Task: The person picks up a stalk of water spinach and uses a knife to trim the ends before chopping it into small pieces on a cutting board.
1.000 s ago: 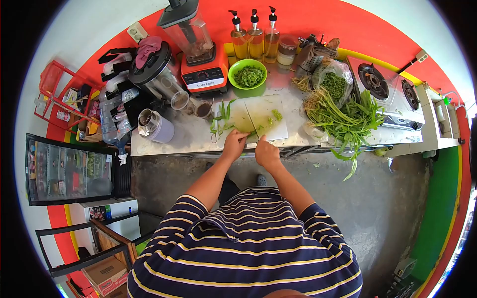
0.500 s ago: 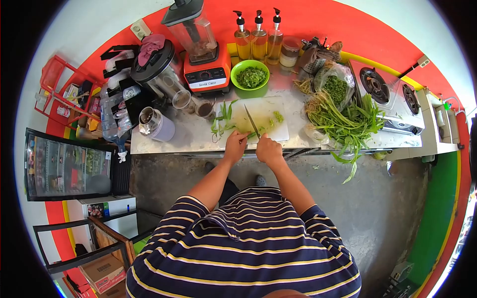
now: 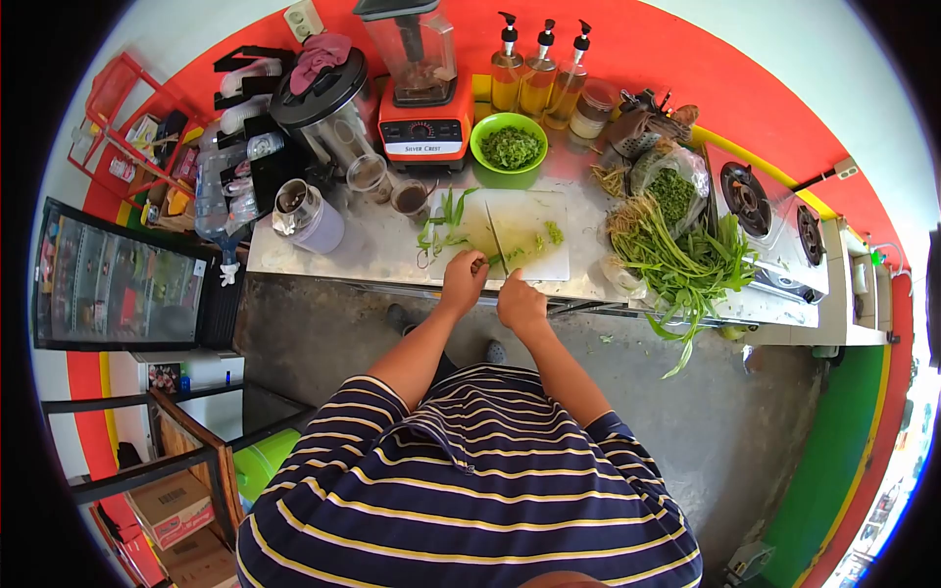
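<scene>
My right hand (image 3: 521, 302) is closed around the handle of a knife (image 3: 496, 235). The blade points away from me over a white cutting board (image 3: 541, 208). To its left, my left hand (image 3: 464, 282) is curled closed at the board's near edge; what its fingers hold, if anything, is hidden. Small cut green pieces (image 3: 512, 257) lie beside the blade near the right hand. Longer green leaves (image 3: 453, 208) rest on the board's left part, and a small light-green cluster (image 3: 554, 233) lies on its right.
A green bowl (image 3: 509, 169) of chopped greens stands behind the board, beside a red blender (image 3: 423, 132) and pump bottles (image 3: 537, 80). Leafy stalks (image 3: 676, 255) overhang the counter's front edge at right, near a gas stove (image 3: 769, 216). Glasses (image 3: 410, 199) stand at left.
My left fingers have curled in more tightly. The knife has turned slightly more upright in my right hand. The whole view has shifted and tilted a little.
</scene>
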`<action>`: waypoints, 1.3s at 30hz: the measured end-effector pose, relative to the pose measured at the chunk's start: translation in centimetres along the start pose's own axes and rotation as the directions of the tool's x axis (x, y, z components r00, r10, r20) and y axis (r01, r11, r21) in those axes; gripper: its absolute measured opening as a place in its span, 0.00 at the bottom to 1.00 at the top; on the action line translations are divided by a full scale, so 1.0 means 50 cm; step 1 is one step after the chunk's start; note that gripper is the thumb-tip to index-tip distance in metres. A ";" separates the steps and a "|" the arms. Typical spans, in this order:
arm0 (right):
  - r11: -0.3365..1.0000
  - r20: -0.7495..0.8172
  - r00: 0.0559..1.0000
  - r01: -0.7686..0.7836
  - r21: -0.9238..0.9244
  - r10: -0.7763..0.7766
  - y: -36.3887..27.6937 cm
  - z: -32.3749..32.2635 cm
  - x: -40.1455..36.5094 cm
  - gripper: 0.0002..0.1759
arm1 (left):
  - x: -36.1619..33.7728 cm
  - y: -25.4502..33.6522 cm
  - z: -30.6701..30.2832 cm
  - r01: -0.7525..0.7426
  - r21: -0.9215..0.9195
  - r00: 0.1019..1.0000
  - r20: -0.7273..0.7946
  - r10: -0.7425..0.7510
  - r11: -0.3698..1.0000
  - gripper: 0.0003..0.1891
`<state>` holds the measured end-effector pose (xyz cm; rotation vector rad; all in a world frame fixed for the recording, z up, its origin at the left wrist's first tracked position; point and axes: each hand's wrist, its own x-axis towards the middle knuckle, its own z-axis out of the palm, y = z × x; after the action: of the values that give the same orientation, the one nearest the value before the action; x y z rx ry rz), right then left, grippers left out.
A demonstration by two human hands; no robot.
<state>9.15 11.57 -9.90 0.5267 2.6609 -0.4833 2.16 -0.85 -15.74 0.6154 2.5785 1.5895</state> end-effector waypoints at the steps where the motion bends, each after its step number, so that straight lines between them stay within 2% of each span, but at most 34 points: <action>1: 1.000 0.021 1.000 0.001 0.016 -0.001 0.003 0.009 0.000 0.19 | -0.003 0.002 0.001 0.009 -0.007 1.000 -0.008 -0.009 1.000 0.06; 4: 0.999 0.038 0.999 0.035 -0.004 -0.034 0.003 -0.016 0.013 0.20 | -0.009 -0.001 0.002 0.007 0.028 1.000 -0.019 -0.006 1.000 0.05; 8: 0.999 0.090 0.995 0.033 -0.031 -0.030 -0.010 -0.042 -0.005 0.21 | -0.026 -0.008 0.002 -0.009 -0.056 0.995 -0.099 0.004 0.998 0.07; 11: 0.998 0.078 0.996 0.042 -0.039 -0.039 -0.006 -0.012 -0.004 0.21 | -0.026 -0.011 -0.005 -0.001 -0.047 0.998 -0.061 -0.002 0.999 0.08; 13: 0.999 0.140 0.990 0.031 -0.028 -0.027 -0.007 -0.007 0.003 0.22 | -0.024 -0.016 -0.006 -0.013 -0.020 0.999 -0.032 0.012 1.000 0.08; 17: 0.998 0.129 0.991 0.050 -0.037 -0.044 -0.016 -0.045 0.013 0.23 | -0.018 -0.020 -0.006 -0.043 -0.009 0.998 -0.042 0.042 0.999 0.08; 19: 0.998 0.132 0.990 0.058 -0.039 -0.053 -0.022 -0.063 0.010 0.23 | -0.013 -0.015 -0.006 0.064 -0.055 0.997 -0.040 -0.066 0.996 0.08; 23: 0.997 0.108 0.994 0.032 -0.064 -0.025 -0.017 -0.011 -0.001 0.23 | -0.006 -0.012 -0.007 0.024 0.015 1.000 -0.003 -0.024 1.000 0.07; 25: 1.000 0.118 0.993 0.010 -0.007 -0.009 -0.016 0.004 -0.002 0.22 | -0.007 -0.002 -0.003 0.070 -0.090 0.995 -0.061 -0.075 0.994 0.06; 28: 0.998 0.081 0.995 0.052 0.025 -0.054 -0.019 -0.014 0.011 0.23 | -0.007 0.005 -0.011 0.122 -0.071 0.992 -0.016 -0.123 0.990 0.06; 31: 0.997 0.101 0.993 0.060 -0.041 -0.056 -0.020 -0.038 0.008 0.24 | -0.004 -0.001 -0.007 0.090 -0.027 0.996 -0.013 -0.090 0.996 0.06; 34: 0.998 0.057 0.996 0.065 0.003 -0.065 -0.010 -0.014 -0.026 0.24 | -0.008 -0.007 -0.003 0.041 -0.002 0.998 -0.048 -0.041 0.999 0.06; 37: 0.998 0.073 0.997 0.010 0.057 -0.014 -0.011 0.018 -0.025 0.22 | -0.008 -0.009 -0.001 0.050 0.040 0.998 -0.048 -0.048 0.998 0.07; 39: 0.998 0.081 0.996 0.032 0.051 -0.036 -0.013 0.005 -0.006 0.22 | -0.008 -0.007 -0.007 0.055 0.058 0.998 -0.028 -0.053 0.997 0.07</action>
<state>9.22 10.78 -9.83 0.4663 2.5897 -0.5703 2.32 -1.43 -15.92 0.5273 2.6455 1.5222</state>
